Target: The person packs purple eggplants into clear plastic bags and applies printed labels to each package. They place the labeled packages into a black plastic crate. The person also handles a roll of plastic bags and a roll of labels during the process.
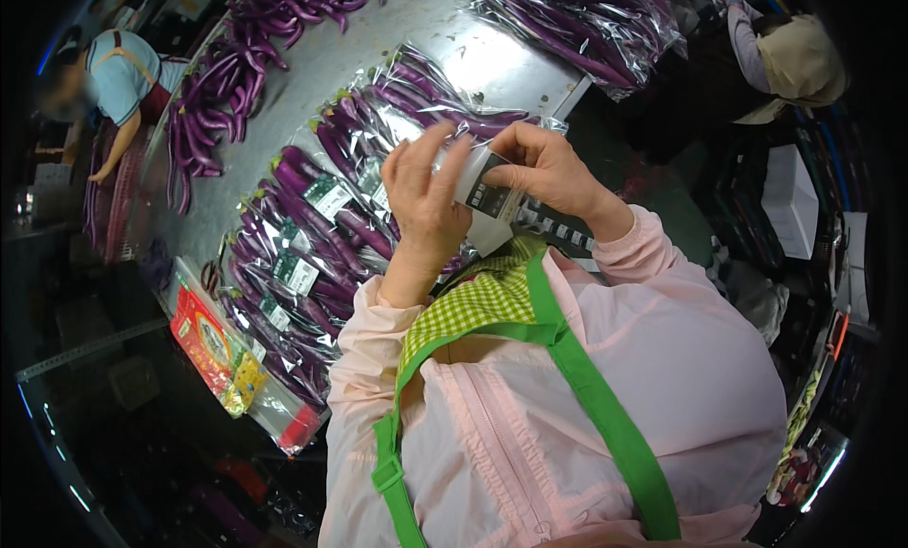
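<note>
Before my chest, my right hand (550, 168) pinches a dark printed label on a stack or roll of labels (489, 190) with whitish backing. My left hand (429, 193) is raised close against the left side of the labels. Its fingers are spread and blurred, and whether it grips the backing cannot be seen. Just beyond both hands lies a clear bag of long purple eggplants (425, 97). More bagged eggplants (305, 215) lie in a row left of my left hand, several bearing green-and-white labels (296, 273).
Loose eggplants (227, 87) are heaped along the far left of the metal table (312, 58). More bagged eggplants (567, 23) lie at the far right corner. A red-and-yellow printed bag (216, 349) rests at the near left edge. Two people (128, 73) work nearby, one on either side.
</note>
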The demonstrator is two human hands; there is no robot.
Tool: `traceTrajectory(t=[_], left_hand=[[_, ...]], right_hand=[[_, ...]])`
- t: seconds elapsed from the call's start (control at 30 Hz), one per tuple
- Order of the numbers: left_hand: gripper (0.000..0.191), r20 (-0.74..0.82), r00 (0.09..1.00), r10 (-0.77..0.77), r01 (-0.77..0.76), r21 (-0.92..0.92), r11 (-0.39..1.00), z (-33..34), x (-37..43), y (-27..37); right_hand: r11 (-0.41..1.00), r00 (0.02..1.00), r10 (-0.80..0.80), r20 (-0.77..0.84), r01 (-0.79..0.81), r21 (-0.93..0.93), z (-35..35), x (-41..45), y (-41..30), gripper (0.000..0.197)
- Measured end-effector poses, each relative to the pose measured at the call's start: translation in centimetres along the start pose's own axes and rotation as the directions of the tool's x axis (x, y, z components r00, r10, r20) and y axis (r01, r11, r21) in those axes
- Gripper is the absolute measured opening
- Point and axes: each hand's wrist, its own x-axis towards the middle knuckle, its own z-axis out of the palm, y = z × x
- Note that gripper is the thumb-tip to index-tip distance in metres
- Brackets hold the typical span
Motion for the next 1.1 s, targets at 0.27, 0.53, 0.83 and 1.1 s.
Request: traceTrajectory(t=[0.27,0.53,0.83,1.1], left_hand=[[0.017,0.068,0.912,-0.405,0.346,-0.660,0.667,3.8,-3.1,0.6],[0.015,0.230,0.780,-0.581,0.536,-0.725,0.433,4.8,-4.1,1.7],[0.022,0.700,0.512,-0.498,0.814,-0.209,0.542,5.0,-6.4,0.2],[0.020,0.504,0.655,-0.562,0.459,0.325,0.827,2.8,-4.2,-0.3]], right_hand=[[0.995,0.996,0.087,0.000,-0.087,-0.040,-0.6,-0.5,0.0,0.026],[0.986,0.990,0.120,-0.072,-0.127,-0.107,-1.0,-1.2,0.3,0.012],[0.841,0.993,-0.120,-0.017,0.093,-0.533,-4.9,4.9,0.0,0.010],[0.958,0.995,0.092,0.037,-0.078,-0.277,-2.0,14.5,5.4,0.014]])
